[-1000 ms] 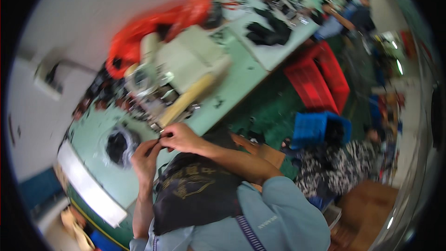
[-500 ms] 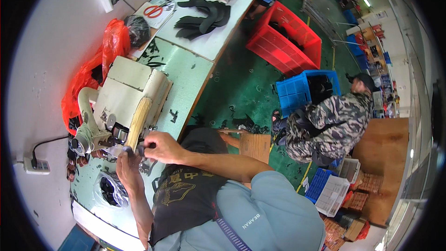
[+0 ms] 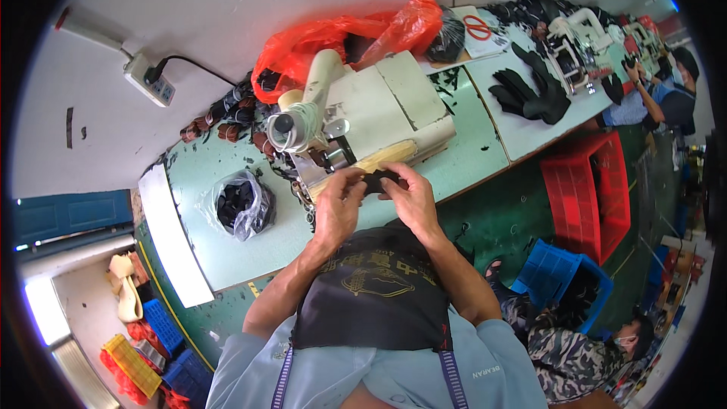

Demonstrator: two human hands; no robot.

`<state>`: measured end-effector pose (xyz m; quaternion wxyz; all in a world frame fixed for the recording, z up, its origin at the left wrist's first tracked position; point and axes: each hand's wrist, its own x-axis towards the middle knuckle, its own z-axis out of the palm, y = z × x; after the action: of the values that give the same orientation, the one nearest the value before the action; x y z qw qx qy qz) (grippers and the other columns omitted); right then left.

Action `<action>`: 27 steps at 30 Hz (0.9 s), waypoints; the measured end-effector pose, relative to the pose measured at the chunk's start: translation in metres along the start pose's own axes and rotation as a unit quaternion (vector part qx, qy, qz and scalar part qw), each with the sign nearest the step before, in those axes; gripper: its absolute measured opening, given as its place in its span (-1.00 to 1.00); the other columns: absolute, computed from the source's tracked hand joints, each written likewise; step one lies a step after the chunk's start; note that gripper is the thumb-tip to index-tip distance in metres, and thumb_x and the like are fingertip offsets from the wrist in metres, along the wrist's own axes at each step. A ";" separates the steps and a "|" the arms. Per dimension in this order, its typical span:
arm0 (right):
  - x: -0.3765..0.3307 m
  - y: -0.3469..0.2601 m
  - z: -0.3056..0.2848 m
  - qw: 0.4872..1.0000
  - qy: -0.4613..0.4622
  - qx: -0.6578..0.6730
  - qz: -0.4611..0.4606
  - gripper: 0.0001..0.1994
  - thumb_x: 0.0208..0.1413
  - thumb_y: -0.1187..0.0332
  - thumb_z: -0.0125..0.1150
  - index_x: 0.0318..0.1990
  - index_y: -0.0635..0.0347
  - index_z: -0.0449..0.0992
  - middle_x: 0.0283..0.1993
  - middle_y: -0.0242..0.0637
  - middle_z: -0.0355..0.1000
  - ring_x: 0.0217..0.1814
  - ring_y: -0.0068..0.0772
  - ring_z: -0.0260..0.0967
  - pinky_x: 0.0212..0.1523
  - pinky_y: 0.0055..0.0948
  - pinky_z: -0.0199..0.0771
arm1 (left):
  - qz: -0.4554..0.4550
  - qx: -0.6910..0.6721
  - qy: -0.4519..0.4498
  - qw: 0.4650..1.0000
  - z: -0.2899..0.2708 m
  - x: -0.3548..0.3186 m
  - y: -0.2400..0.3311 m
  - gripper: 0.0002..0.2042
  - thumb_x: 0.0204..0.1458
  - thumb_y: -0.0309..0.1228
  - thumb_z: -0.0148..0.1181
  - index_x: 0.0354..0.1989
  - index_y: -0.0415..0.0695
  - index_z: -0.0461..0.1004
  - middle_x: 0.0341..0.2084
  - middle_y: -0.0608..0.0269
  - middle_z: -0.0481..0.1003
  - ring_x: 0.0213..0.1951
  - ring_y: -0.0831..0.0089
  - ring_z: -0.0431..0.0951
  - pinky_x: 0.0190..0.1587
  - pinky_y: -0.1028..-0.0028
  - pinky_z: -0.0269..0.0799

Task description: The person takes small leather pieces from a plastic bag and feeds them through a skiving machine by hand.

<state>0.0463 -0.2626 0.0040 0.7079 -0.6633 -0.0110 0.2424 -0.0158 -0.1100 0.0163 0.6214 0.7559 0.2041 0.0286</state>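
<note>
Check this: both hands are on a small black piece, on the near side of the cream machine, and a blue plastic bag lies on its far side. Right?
Colour's wrong: the head view shows a red plastic bag on the far side of the cream machine. The left hand and right hand are on a small black piece, near side.

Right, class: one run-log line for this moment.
left hand: holding black piece; right hand: same piece; beyond: beige machine; leftward: plastic bag
</note>
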 end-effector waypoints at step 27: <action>0.102 0.011 -0.011 0.949 0.046 -0.169 -0.262 -0.34 -0.17 0.72 -0.13 0.23 0.28 0.32 0.23 0.03 0.28 0.29 0.03 0.24 0.33 -0.14 0.22 | 0.278 0.298 0.039 0.912 0.051 0.095 -0.021 -0.43 -0.07 -0.53 0.26 0.20 -0.39 0.39 -0.12 -0.10 0.45 -0.11 0.00 0.50 -0.03 0.16 0.47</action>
<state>0.1362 -0.2363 -0.0386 0.6236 -0.7576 -0.1924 0.0119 0.0810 -0.1216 -0.0355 0.3254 0.9307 0.0091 0.1671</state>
